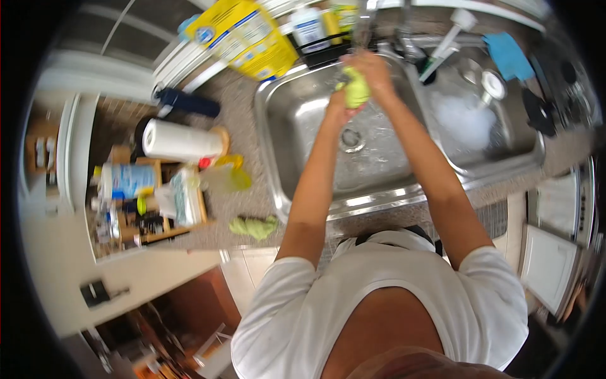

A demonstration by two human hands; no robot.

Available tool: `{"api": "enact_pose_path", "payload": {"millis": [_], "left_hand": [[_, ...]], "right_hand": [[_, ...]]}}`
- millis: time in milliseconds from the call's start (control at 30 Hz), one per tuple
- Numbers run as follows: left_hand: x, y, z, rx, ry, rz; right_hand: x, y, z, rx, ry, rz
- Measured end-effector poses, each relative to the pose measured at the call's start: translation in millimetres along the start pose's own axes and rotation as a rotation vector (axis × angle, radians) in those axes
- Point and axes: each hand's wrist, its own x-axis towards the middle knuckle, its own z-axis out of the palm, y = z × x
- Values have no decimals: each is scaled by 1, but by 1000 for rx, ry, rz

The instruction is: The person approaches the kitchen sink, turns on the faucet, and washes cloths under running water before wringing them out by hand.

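Over the left basin of a steel sink (379,158), a yellow-green cloth (356,90) is bunched between my two hands. My left hand (346,108) is closed on its lower left side, just above the drain (351,139). At its upper right, my right hand (372,72) is curled against the cloth under the faucet (366,22), where water seems to run. The fingers of both hands are partly hidden and a little blurred.
The right basin holds suds (466,120) and a white-handled brush (492,87). A blue cloth (508,55) hangs at its back edge. On the left counter are paper towels (180,139), a spray bottle (227,175) and another green cloth (254,227). A yellow bag (246,39) stands behind.
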Motion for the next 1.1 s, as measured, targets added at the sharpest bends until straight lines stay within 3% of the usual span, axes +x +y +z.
{"api": "enact_pose_path", "payload": {"millis": [33, 100, 133, 167, 233, 333, 467, 533, 567, 633, 700, 867, 967, 1100], "left_hand": [[-18, 15, 20, 107, 106, -8], [-35, 32, 22, 179, 3, 19], [-48, 31, 23, 121, -81, 195], [-58, 38, 25, 114, -170, 232], [-72, 56, 31, 467, -212, 276], [-37, 40, 17, 498, -73, 482], [-30, 41, 42, -213, -89, 597], [-35, 44, 50, -262, -120, 644], [-38, 46, 50, -274, -74, 631], [-29, 39, 44, -334, 24, 619], [-4, 23, 28, -339, 115, 607], [28, 9, 21, -229, 186, 389], [12, 31, 52, -344, -16, 212], [28, 38, 37, -12, -261, -14]], "right_hand": [[9, 26, -12, 35, 108, 168], [6, 43, -35, 201, 70, 90], [10, 63, -49, 494, 26, 264], [11, 71, -60, 591, 53, 386], [0, 66, -52, 717, 107, 526], [-3, 81, -45, 832, 3, 573], [10, 96, -39, 972, -56, 434], [18, 104, -41, 866, 80, 406], [13, 109, -42, 549, 94, 218], [6, 92, -31, 376, 185, 66], [3, 43, 0, 685, 320, 107], [-3, 18, 21, 187, 368, -199], [-18, -8, 23, -282, 253, -457], [-43, -25, 19, -733, 55, -702]]}}
